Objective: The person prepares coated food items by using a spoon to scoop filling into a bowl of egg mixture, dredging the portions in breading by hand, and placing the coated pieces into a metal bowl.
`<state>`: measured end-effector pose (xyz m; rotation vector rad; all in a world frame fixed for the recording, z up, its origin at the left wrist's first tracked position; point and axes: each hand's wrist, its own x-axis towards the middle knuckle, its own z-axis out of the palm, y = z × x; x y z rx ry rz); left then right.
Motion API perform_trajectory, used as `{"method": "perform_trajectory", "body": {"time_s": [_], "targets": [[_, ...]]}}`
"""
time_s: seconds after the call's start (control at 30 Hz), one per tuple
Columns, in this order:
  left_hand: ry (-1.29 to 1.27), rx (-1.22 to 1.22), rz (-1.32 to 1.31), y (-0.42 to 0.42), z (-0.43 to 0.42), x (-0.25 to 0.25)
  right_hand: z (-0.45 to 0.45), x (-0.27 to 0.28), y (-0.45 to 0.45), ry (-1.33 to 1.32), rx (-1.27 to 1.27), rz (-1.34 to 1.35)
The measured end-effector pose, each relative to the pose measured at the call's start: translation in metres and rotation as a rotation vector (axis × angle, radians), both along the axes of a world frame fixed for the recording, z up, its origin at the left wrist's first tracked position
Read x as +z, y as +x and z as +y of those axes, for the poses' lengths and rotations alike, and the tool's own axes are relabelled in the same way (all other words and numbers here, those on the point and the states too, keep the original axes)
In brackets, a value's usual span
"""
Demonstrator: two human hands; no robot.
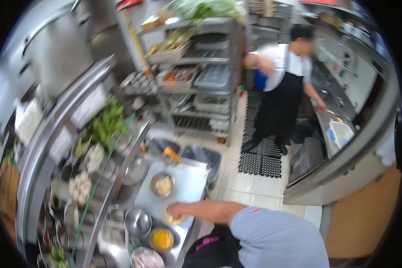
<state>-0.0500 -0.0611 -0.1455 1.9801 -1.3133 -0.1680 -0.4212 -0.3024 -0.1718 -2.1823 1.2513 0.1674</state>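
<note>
My right hand (177,210) reaches down from a grey sleeve (277,230) to a shallow round dish of pale yellow food (176,219) at the edge of a light cutting board (148,195). Its fingers look bunched together at the food, but what they hold is hidden. Just beyond it on the board is a metal bowl of pale pieces (163,185). Nearer are an empty metal bowl (138,222), a bowl of bright yellow liquid (161,239) and a bowl of pale pinkish food (146,259). I cannot see my left hand.
Leafy greens (109,123) and white round items (80,188) sit beneath a steel shelf at left. A loaded rack (201,85) and a lined bin (203,161) stand beyond the counter. A co-worker in a black apron (279,109) stands on a floor mat (260,154).
</note>
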Motion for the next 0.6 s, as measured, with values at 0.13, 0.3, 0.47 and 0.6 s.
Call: {"method": "perform_trajectory", "body": {"time_s": [0.13, 0.3, 0.47, 0.6], "targets": [[0.057, 0.05, -0.006, -0.005, 0.008, 0.006, 0.019, 0.021, -0.01, -0.103, -0.03, -0.014], [0.041, 0.133, -0.009, -0.026, 0.005, 0.041, 0.026, 0.065, -0.021, -0.192, -0.149, 0.024], [0.029, 0.151, 0.066, -0.033, 0.005, 0.048, 0.04, 0.057, -0.013, -0.337, -0.159, -0.032], [0.004, 0.165, 0.065, -0.039, 0.005, 0.048, 0.022, 0.047, -0.026, -0.129, -0.039, -0.086]]}}
